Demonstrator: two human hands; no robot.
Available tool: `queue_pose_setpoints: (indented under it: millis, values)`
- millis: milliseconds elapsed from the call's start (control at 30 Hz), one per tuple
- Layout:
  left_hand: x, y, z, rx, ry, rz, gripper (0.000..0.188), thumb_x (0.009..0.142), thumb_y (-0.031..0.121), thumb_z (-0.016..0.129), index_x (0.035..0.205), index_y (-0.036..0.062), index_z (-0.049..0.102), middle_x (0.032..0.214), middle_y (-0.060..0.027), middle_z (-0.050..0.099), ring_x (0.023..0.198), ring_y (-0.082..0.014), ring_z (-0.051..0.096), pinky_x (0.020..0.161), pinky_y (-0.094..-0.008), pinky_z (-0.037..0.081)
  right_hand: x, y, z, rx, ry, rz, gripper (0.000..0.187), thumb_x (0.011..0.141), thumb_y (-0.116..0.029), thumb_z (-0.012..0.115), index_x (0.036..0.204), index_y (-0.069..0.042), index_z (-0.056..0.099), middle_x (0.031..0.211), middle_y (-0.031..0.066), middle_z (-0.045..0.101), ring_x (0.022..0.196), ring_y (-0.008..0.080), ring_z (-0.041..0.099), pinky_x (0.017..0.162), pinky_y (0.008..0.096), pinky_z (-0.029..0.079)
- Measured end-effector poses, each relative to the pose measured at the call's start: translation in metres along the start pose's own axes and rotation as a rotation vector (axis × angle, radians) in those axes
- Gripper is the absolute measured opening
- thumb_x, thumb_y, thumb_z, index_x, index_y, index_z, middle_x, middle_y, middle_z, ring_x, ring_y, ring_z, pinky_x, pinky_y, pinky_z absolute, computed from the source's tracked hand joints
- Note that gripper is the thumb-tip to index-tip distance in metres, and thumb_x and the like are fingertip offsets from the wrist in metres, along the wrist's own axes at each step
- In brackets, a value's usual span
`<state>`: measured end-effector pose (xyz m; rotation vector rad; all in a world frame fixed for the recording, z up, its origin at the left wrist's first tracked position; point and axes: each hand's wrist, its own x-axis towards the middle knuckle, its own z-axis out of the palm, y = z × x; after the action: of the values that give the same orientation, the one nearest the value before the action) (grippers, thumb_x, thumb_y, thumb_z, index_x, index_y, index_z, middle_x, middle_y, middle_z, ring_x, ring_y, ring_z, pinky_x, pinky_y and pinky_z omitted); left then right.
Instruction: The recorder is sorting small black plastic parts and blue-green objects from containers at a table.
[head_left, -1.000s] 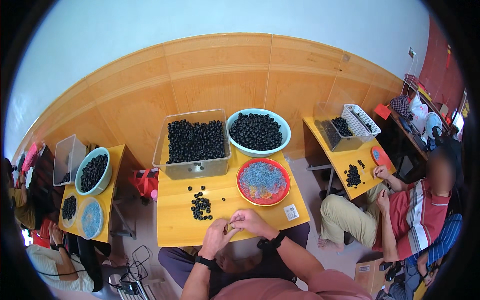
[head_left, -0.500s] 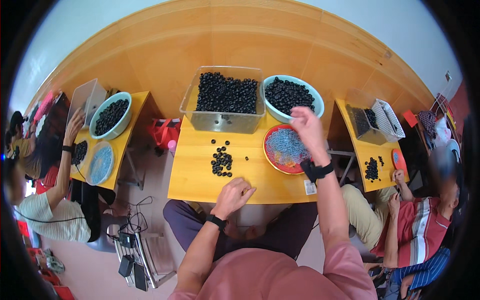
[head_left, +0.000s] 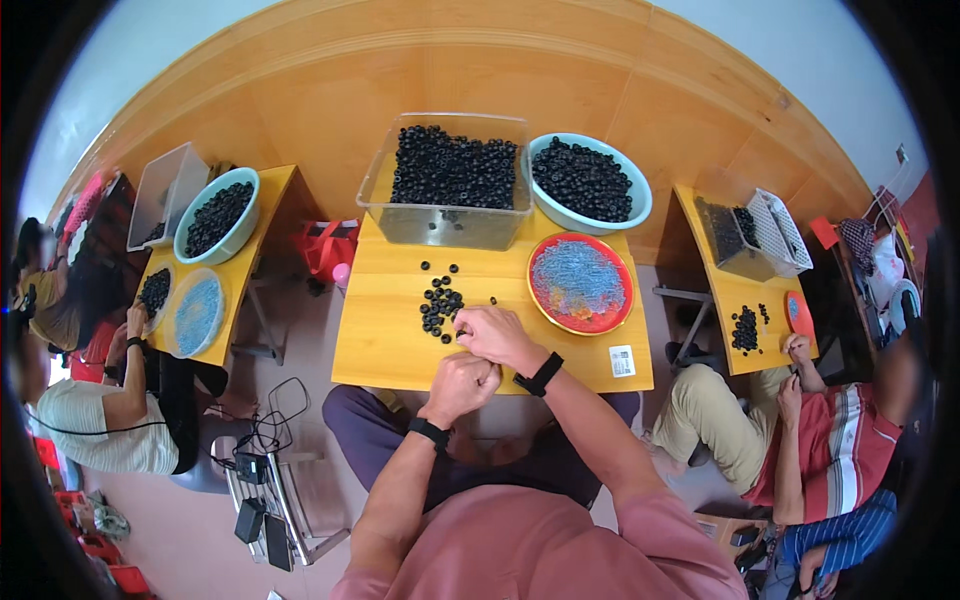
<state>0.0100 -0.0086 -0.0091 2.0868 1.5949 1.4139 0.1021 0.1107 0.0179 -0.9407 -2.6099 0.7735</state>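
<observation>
On counter: yellow wooden counter [head_left: 390, 345], small black ring-shaped parts [head_left: 440, 305] heaped at centre.
Right hand [head_left: 497, 335]: fingers pinching a ring at the heap's 4 o'clock.
Left hand [head_left: 460, 385]: curled closed; contents hidden.

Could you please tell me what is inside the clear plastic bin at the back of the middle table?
The clear plastic bin is heaped with small black ring-shaped parts. Whatever lies beneath the top layer is covered by the pile.
</observation>
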Motion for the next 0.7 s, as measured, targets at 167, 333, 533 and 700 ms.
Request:
queue_pose_setpoints:
  millis: [167,333,533,700]
  values:
    - [-0.005,-0.009,-0.003,-0.103,0.136,-0.189,0.024,0.088,0.008,0.067,0.067,0.0001,0.059,0.062,-0.0162,0.059,0.056,-0.0291,0.059,0.058,-0.0402,0.048,-0.011,0.012,-0.006,0.003,0.092,-0.04,0.018,0.082,-0.013,0.069,0.095,-0.002,0.071,0.091,0.014,0.075,0.087,0.0296,0.073,0.077,0.0424,0.057]
    - [0.008,0.005,-0.002,-0.245,0.203,-0.424,0.008,0.091,0.005,0.07,0.097,0.0005,0.067,0.078,-0.0097,0.064,0.064,-0.0183,0.059,0.061,-0.0326,0.048,-0.033,0.024,-0.017,0.533,0.094,0.124,0.022,0.082,-0.01,0.071,0.099,0.003,0.068,0.089,0.0169,0.075,0.082,0.0253,0.074,0.074,0.0372,0.058]
    - [0.005,0.001,-0.005,-0.193,0.016,-0.277,0.018,0.09,0.006,0.077,0.105,0.0002,0.07,0.083,-0.007,0.067,0.068,-0.015,0.061,0.064,-0.0306,0.051,-0.053,0.022,-0.028,0.649,-0.03,0.189,0.025,0.084,-0.009,0.067,0.106,0.003,0.064,0.089,0.0153,0.075,0.085,0.0231,0.075,0.075,0.0365,0.058]
    - [0.002,-0.003,-0.002,-0.194,-0.024,-0.35,0.021,0.087,0.011,0.082,0.101,0.0001,0.071,0.079,-0.0082,0.067,0.066,-0.0173,0.062,0.064,-0.0318,0.052,-0.066,0.027,-0.043,0.444,0.113,0.07,0.016,0.087,-0.012,0.068,0.098,0.001,0.067,0.096,0.0154,0.075,0.089,0.0281,0.074,0.077,0.04,0.057]
